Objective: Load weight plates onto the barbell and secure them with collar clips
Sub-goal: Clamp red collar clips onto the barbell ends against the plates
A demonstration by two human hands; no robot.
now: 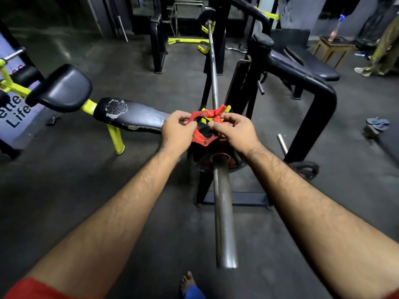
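So both hands are up in the middle of the frame working a red collar clip (204, 128). It's hard moulded plastic, ring-shaped with a hinged lever on top and a dark lining inside the ring. The left hand (177, 131) has its fingers pinched narrow on the clip's left edge, and the right hand (235, 130) pinches the right side, thumb and forefinger tight on it. The clip is held up over the bar's sleeve, just above the loaded plate (235, 164); I can't tell whether it's actually threaded on the sleeve.

The barbell (223, 212) is smooth dull steel, a bit smudged. Its long axis runs nearly straight up the frame: the thick sleeve end points at the bottom centre, and the thin shaft heads away to the upper middle, where it sits in yellow hooks on a black rack (220, 39). The plate behind the hands is a dark disc with a reddish hub (mostly hidden by the wrists).

At the left there's a bench (133, 117) with black vinyl padding, cracked and peeling in one patch, on a yellow painted frame. The floor (108, 190) is dark, matte and scuffed. Another dark plate (306, 169) lies flat on the floor at the right, beside a black tubular frame (319, 108).
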